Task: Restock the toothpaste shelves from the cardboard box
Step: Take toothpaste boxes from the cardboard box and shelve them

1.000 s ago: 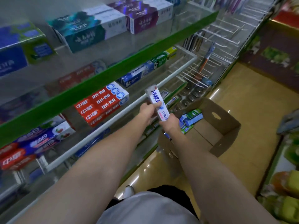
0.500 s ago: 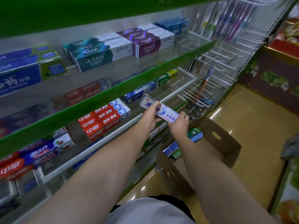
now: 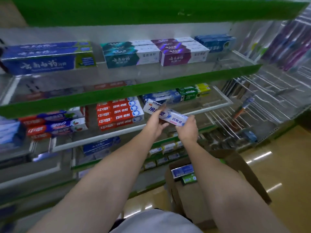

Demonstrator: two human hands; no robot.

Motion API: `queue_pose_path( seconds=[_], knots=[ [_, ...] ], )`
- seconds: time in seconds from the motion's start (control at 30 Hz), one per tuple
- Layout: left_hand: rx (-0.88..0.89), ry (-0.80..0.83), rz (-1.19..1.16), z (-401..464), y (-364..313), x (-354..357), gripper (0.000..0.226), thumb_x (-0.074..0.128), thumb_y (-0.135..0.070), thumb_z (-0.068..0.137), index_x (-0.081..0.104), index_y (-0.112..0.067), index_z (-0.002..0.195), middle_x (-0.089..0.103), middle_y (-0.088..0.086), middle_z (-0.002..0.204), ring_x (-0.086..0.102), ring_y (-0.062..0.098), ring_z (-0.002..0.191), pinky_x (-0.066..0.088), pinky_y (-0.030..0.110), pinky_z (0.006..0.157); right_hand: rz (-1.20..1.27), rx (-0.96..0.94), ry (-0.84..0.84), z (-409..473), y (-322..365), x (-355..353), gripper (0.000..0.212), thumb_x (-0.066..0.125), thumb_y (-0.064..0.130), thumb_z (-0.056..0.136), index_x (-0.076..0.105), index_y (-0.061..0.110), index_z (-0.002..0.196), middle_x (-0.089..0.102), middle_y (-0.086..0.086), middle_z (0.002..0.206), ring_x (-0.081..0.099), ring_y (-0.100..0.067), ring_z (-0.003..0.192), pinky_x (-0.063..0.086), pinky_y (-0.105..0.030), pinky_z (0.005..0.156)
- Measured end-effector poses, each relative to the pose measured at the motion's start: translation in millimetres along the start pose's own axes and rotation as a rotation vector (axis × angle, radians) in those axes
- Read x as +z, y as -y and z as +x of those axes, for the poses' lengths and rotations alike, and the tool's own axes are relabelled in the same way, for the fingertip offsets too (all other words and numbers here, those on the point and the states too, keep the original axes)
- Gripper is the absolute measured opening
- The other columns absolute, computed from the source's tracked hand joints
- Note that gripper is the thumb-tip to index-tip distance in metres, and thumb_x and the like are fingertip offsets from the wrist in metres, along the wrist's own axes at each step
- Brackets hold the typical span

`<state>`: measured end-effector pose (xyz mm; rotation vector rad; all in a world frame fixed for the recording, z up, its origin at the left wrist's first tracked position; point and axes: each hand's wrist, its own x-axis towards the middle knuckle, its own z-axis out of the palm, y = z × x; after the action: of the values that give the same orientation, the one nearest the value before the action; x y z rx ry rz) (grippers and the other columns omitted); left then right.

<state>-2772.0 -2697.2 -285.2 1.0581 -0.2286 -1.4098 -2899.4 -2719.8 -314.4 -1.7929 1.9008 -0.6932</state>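
A white and blue toothpaste carton (image 3: 168, 116) lies almost level between both hands, in front of the middle shelf (image 3: 104, 137). My left hand (image 3: 155, 122) grips its left half, thumb over the top. My right hand (image 3: 187, 127) holds the right end from below. The carton's left end sits just right of the stacked red cartons (image 3: 117, 113) and below the blue cartons (image 3: 161, 96). The open cardboard box (image 3: 242, 167) stands on the floor under my right forearm, with blue and green cartons (image 3: 184, 173) inside.
The upper shelf (image 3: 134, 88) with its green edge carries blue, teal and purple cartons. Red and blue cartons (image 3: 53, 125) lie at the middle shelf's left. Wire pegs (image 3: 262, 101) with toothbrushes fill the right. Small packs line the lower shelf (image 3: 165, 148).
Both hands have raised the carton from above the box up to the middle shelf and turned it from upright to nearly level. The view has tilted upward.
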Motion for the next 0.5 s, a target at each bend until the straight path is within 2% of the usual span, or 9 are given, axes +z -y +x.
queue_pose_path(
  seconds=[0.1, 0.2, 0.27, 0.33, 0.4, 0.5],
  knots=[
    [0.075, -0.152, -0.075, -4.8, -4.1, -13.8, 0.034, 0.074, -0.021, 0.088, 0.057, -0.013, 0.117, 0.068, 0.015, 0.120, 0.067, 0.027, 0.103, 0.057, 0.046, 0.086, 0.002, -0.087, 0.069, 0.6, 16.8, 3.7, 0.048, 0.079, 0.018, 0.083, 0.043, 0.010, 0.115, 0.057, -0.012, 0.120, 0.064, -0.035, 0.104, 0.051, -0.042, 0.084],
    [0.141, -0.305, -0.163, -16.6, -15.1, -33.2, 0.033, 0.070, -0.015, 0.090, 0.055, -0.013, 0.119, 0.067, 0.013, 0.115, 0.067, 0.023, 0.093, 0.059, 0.043, 0.071, -0.014, -0.166, 0.152, -4.0, 39.3, 12.3, 0.046, 0.081, 0.021, 0.083, 0.048, 0.009, 0.112, 0.058, -0.012, 0.115, 0.064, -0.033, 0.101, 0.051, -0.039, 0.082],
    [0.183, -0.362, -0.225, -29.5, -25.2, -49.1, 0.038, 0.071, -0.013, 0.089, 0.054, -0.011, 0.123, 0.066, 0.013, 0.113, 0.067, 0.025, 0.093, 0.060, 0.041, 0.062, -0.035, -0.204, 0.214, -10.9, 56.5, 22.2, 0.042, 0.080, 0.025, 0.085, 0.054, 0.006, 0.112, 0.060, -0.013, 0.112, 0.064, -0.032, 0.100, 0.051, -0.039, 0.084],
    [0.228, -0.409, -0.266, -41.5, -35.2, -67.2, 0.043, 0.071, -0.013, 0.089, 0.053, -0.010, 0.128, 0.066, 0.015, 0.119, 0.067, 0.027, 0.098, 0.061, 0.043, 0.068, -0.029, -0.252, 0.266, -21.9, 74.2, 32.7, 0.034, 0.077, 0.026, 0.087, 0.061, 0.006, 0.109, 0.066, -0.012, 0.108, 0.065, -0.031, 0.095, 0.053, -0.038, 0.082],
    [0.271, -0.470, -0.298, -53.1, -45.0, -86.3, 0.045, 0.072, -0.016, 0.089, 0.051, -0.011, 0.129, 0.066, 0.016, 0.122, 0.066, 0.028, 0.103, 0.060, 0.049, 0.081, -0.017, -0.309, 0.319, -34.9, 91.6, 43.5, 0.031, 0.075, 0.023, 0.087, 0.063, 0.008, 0.111, 0.071, -0.010, 0.104, 0.067, -0.030, 0.090, 0.057, -0.037, 0.079],
    [0.339, -0.584, -0.350, -69.9, -58.3, -117.2, 0.045, 0.074, -0.020, 0.089, 0.051, -0.013, 0.127, 0.066, 0.016, 0.120, 0.067, 0.031, 0.107, 0.058, 0.054, 0.088, 0.010, -0.413, 0.494, -57.0, 114.4, 59.5, 0.040, 0.071, 0.028, 0.089, 0.052, 0.014, 0.121, 0.067, -0.003, 0.098, 0.065, -0.026, 0.087, 0.058, -0.038, 0.078]
  ],
)
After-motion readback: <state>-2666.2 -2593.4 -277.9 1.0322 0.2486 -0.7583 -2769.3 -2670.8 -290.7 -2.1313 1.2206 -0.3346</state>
